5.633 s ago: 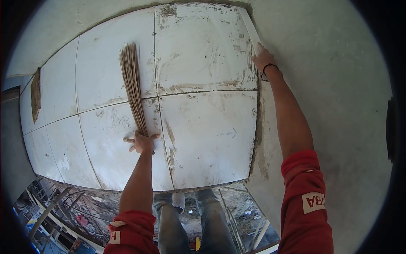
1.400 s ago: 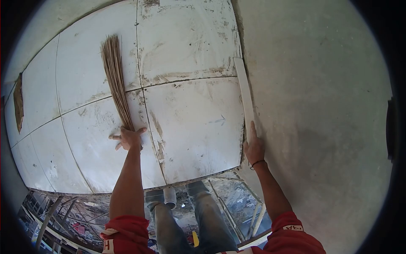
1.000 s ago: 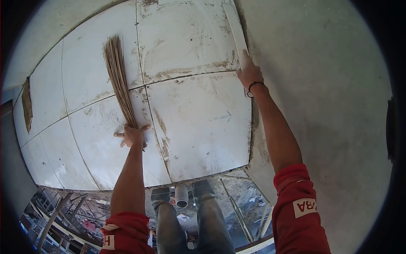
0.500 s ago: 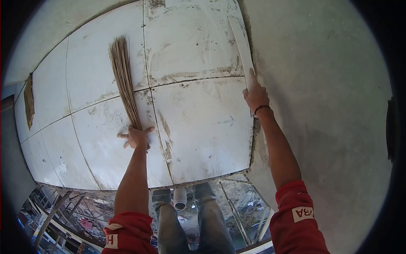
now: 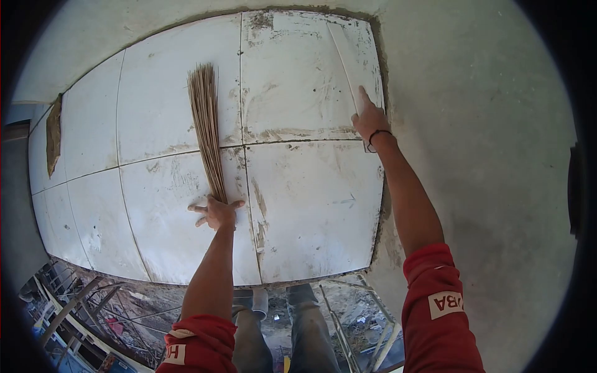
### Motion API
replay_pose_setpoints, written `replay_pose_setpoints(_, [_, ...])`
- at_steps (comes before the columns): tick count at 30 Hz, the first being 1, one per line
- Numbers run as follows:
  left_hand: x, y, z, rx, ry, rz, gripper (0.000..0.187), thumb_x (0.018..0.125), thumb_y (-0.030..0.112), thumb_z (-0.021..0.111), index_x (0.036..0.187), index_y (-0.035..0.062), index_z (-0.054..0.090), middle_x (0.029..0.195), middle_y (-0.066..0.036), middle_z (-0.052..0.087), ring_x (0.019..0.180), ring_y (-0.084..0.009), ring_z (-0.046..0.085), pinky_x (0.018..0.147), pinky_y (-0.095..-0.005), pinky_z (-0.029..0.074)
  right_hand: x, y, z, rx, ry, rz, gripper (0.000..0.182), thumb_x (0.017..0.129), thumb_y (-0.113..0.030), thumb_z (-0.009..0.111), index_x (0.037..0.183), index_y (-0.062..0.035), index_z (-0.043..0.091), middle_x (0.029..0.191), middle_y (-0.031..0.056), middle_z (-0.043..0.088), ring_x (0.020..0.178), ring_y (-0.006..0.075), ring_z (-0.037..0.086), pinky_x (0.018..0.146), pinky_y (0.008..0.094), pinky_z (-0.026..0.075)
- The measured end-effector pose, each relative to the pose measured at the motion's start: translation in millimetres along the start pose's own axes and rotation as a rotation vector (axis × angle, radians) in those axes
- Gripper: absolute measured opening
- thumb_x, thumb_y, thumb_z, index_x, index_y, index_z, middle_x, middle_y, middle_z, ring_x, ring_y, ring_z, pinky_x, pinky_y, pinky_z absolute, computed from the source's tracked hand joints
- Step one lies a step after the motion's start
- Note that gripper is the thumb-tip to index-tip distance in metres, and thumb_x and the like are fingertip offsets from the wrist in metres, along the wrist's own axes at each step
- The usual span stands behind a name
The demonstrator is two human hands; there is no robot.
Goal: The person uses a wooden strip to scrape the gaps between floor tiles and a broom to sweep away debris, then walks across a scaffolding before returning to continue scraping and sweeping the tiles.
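My left hand (image 5: 219, 213) lies with fingers and thumb spread on the narrow end of a stick broom (image 5: 206, 118), its palm over the bundled sticks. The broom rests on the white tiles (image 5: 305, 205), bristles pointing away from me. Near the right wall, my right hand (image 5: 371, 121) is closed around a long, thin white strip (image 5: 344, 56), index finger stretched along it. The strip lies lengthwise over the far right tile, and its near end shows by my wrist. Part of it is hidden under my hand.
A bare plaster wall (image 5: 472, 155) rises along the right side. At the far left a brown torn piece (image 5: 54, 137) lies by the tile edge. Below the near edge, a pipe (image 5: 260, 301) stands between my legs, with metal framing (image 5: 81, 311) and rubble lower down.
My right hand and the strip have moved farther from me and slightly left, off the wall-side edge onto the far tile. The view has shifted; my left hand stays on the broom.
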State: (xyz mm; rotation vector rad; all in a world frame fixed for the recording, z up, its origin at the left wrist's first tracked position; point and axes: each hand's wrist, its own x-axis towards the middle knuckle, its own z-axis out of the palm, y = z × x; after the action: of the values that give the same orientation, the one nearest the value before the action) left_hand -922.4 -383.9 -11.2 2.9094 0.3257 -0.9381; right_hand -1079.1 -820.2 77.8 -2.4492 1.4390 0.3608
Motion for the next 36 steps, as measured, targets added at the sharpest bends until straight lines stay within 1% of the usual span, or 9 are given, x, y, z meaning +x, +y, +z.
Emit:
replay_pose_setpoints(3, [2, 5, -6, -0.012, -0.003, -0.003, 0.107, 0.056, 0.04, 0.11, 0.147, 0.0213, 0.058, 0.179, -0.031, -0.008, 0.15, -0.0782, 0.014, 0.094, -0.0631, 0.069, 20, -36, -30, 0.023, 0.002, 0.019, 0.087, 0.098, -0.027, 0.069, 0.174, -0.0242, 0.026, 0.129, 0.0308, 0.072, 0.12, 0.0465, 0.072, 0.104, 0.0553, 0.06])
replay_pose_setpoints(4, [-3, 7, -8, -0.031, -0.016, -0.024, 0.106, 0.055, 0.038, 0.11, 0.147, 0.0226, 0.058, 0.179, -0.03, -0.009, 0.15, -0.0776, 0.013, 0.096, -0.0632, 0.068, 5, -43, -43, 0.025, -0.059, 0.032, 0.09, 0.095, -0.024, 0.07, 0.173, -0.0166, 0.028, 0.136, 0.029, 0.071, 0.13, 0.0457, 0.066, 0.114, 0.0535, 0.054])
replay_pose_setpoints(8, [-3, 10, -10, -0.045, -0.039, -0.07, 0.105, 0.055, 0.036, 0.11, 0.146, 0.0256, 0.06, 0.179, -0.028, -0.01, 0.152, -0.0763, 0.011, 0.098, -0.0617, 0.068, -16, -41, -42, -0.045, -0.051, -0.054, 0.089, 0.096, -0.023, 0.068, 0.173, -0.0119, 0.026, 0.139, 0.0287, 0.069, 0.13, 0.0469, 0.067, 0.115, 0.0503, 0.054])
replay_pose_setpoints(12, [-4, 10, -11, -0.051, -0.033, -0.061, 0.103, 0.055, 0.035, 0.11, 0.144, 0.0268, 0.061, 0.18, -0.027, -0.012, 0.153, -0.0746, 0.01, 0.097, -0.0602, 0.069, 36, -61, -59, -0.003, -0.071, -0.005, 0.091, 0.095, -0.025, 0.071, 0.174, -0.0132, 0.026, 0.146, 0.0278, 0.066, 0.136, 0.0468, 0.063, 0.118, 0.0507, 0.051])
replay_pose_setpoints(16, [-2, 10, -11, -0.074, -0.028, -0.059, 0.096, 0.055, 0.035, 0.11, 0.138, 0.0241, 0.063, 0.18, -0.026, -0.012, 0.154, -0.0734, 0.01, 0.097, -0.0629, 0.068, 0, -50, -71, -0.091, -0.084, -0.016, 0.089, 0.095, -0.027, 0.072, 0.173, -0.0158, 0.03, 0.146, 0.0257, 0.067, 0.135, 0.0461, 0.064, 0.118, 0.0501, 0.052])
replay_pose_setpoints(21, [-3, 10, -11, -0.039, -0.034, -0.05, 0.097, 0.054, 0.036, 0.11, 0.137, 0.0242, 0.062, 0.18, -0.026, -0.012, 0.154, -0.0741, 0.01, 0.095, -0.0644, 0.068, 32, -59, -76, -0.035, -0.086, 0.046, 0.088, 0.095, -0.028, 0.071, 0.173, -0.0188, 0.031, 0.146, 0.0257, 0.067, 0.134, 0.0457, 0.065, 0.117, 0.0513, 0.052])
replay_pose_setpoints(27, [-5, 13, -18, -0.089, -0.065, -0.071, 0.096, 0.055, 0.035, 0.11, 0.138, 0.024, 0.062, 0.18, -0.027, -0.011, 0.154, -0.0749, 0.008, 0.097, -0.0658, 0.066, 6, -43, -74, -0.108, -0.073, 0.064, 0.088, 0.095, -0.029, 0.071, 0.173, -0.0229, 0.03, 0.144, 0.0281, 0.068, 0.132, 0.0456, 0.066, 0.114, 0.0521, 0.055])
replay_pose_setpoints(29, [-6, 12, -18, -0.075, -0.058, -0.08, 0.095, 0.056, 0.035, 0.109, 0.137, 0.0237, 0.062, 0.18, -0.026, -0.012, 0.154, -0.0748, 0.008, 0.098, -0.0651, 0.066, 26, -44, -75, -0.022, -0.093, 0.152, 0.089, 0.095, -0.029, 0.071, 0.173, -0.0232, 0.03, 0.143, 0.0296, 0.067, 0.134, 0.0462, 0.065, 0.116, 0.0518, 0.053])
replay_pose_setpoints(36, [-10, 20, -26, -0.064, -0.072, -0.105, 0.093, 0.056, 0.033, 0.109, 0.136, 0.0254, 0.062, 0.18, -0.025, -0.014, 0.154, -0.0742, 0.009, 0.095, -0.0651, 0.067, 27, -17, -62, -0.126, -0.027, 0.042, 0.092, 0.092, -0.029, 0.073, 0.173, -0.0226, 0.029, 0.143, 0.0296, 0.067, 0.132, 0.0483, 0.065, 0.115, 0.0514, 0.054])
